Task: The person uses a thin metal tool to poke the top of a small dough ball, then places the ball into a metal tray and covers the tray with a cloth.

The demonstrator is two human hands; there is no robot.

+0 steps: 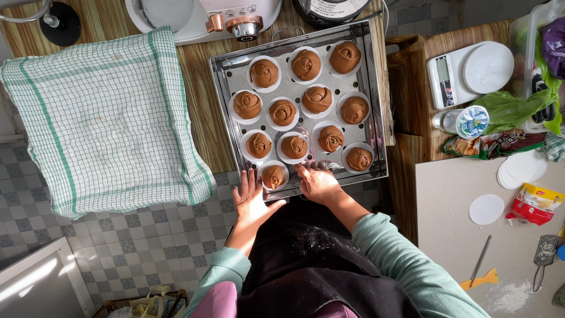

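Observation:
A square steel steamer tray point(374, 106) sits on a wooden counter and holds several brown rose-shaped dough buns, each on a round white paper. My left hand point(252, 199) lies flat with fingers spread at the tray's near edge, touching beside the nearest bun point(273, 175). My right hand point(318, 181) is curled over the near rim, its fingertips on a paper inside the tray; what it grips is hidden.
A green-checked white cloth point(106, 118) covers the counter's left part. A mixer base point(235, 17) stands behind the tray. To the right are a kitchen scale point(468, 73), a small jar point(465, 122), paper rounds point(487, 209), a red packet point(537, 203) and a floured board point(447, 235).

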